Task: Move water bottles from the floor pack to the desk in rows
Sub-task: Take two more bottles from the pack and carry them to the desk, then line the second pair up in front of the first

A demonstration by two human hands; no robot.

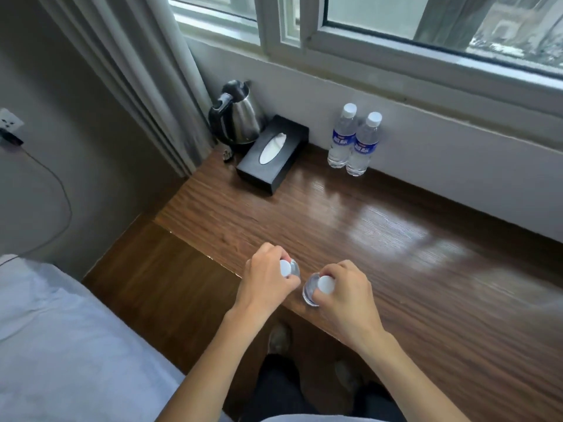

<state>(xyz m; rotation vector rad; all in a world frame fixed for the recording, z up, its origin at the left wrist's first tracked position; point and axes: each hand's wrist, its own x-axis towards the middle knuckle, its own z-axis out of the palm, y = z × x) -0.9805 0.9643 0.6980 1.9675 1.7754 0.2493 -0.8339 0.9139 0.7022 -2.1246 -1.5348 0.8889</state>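
Two clear water bottles with white caps and blue labels, one [341, 138] beside the other [364, 146], stand upright side by side at the back of the wooden desk [350, 220], against the wall under the window. My left hand [265, 278] grips the neck of another bottle [286, 268], seen from above by its white cap. My right hand [344, 293] grips a further bottle [320, 286] the same way. Both held bottles are upright over the desk's near edge, close together. The floor pack is out of view.
A black tissue box [272, 153] and a steel kettle [236, 117] sit at the desk's back left corner by the curtain [146, 71]. A bed with white sheets [61, 345] lies at the left. My feet show on the floor below the desk edge.
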